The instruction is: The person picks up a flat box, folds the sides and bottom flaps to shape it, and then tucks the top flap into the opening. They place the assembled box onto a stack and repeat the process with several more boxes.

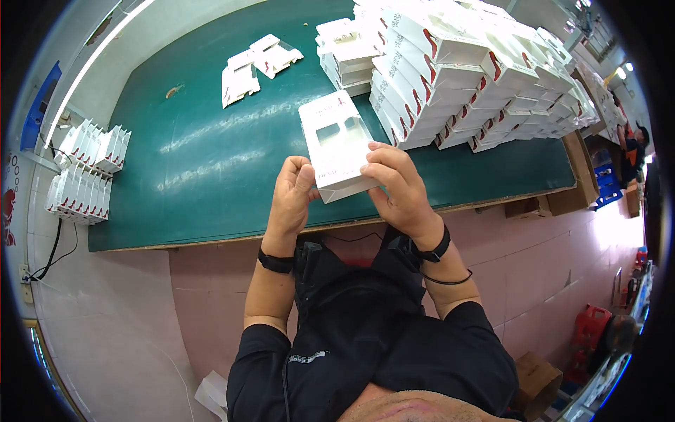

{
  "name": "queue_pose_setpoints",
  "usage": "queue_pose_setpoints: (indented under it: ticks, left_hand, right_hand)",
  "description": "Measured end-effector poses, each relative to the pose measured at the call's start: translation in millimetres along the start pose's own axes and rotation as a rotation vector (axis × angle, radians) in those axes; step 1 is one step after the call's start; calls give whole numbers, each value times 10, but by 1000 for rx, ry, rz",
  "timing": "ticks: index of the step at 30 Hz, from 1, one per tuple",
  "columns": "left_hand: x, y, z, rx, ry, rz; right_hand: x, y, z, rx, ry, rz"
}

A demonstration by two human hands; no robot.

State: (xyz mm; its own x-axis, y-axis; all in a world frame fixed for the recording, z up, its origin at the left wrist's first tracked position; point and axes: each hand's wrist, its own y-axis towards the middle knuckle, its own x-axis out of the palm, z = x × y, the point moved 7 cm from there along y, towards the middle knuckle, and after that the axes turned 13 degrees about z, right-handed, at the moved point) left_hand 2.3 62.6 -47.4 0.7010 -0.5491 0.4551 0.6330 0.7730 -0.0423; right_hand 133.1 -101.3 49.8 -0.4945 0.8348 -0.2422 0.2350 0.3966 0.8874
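Observation:
A white carton box (329,151) with a clear window and red and dark print is held up over the near edge of the green table. My right hand (399,184) grips it by the right side, fingers on the front face and thumb beneath the lower end. My left hand (290,195) is closed at the lower left corner, its thumb and curled fingers against the box's edge; part of that contact is hidden. The box tilts a little, its lower end toward me.
A tall stack of white boxes (450,84) fills the table's right rear. Several flat white cartons (241,79) lie at the back of the green table (211,169). More boxes (83,172) stand in two tiers at the left. A brown cardboard box (578,172) adjoins the right end.

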Motion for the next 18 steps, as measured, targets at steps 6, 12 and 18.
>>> queue_pose_setpoints:
  ticks: [6,12,18]
  left_hand:
    - [45,57,-37,-109,27,40]
    - [11,238,38,-60,116,81]
    - [-145,777,349,68,199,204]
  right_hand:
    - [48,-107,106,-8,-60,-59]
    - [-41,-273,230,108,-103,-63]
    - [-123,-809,726,417,-207,-203]
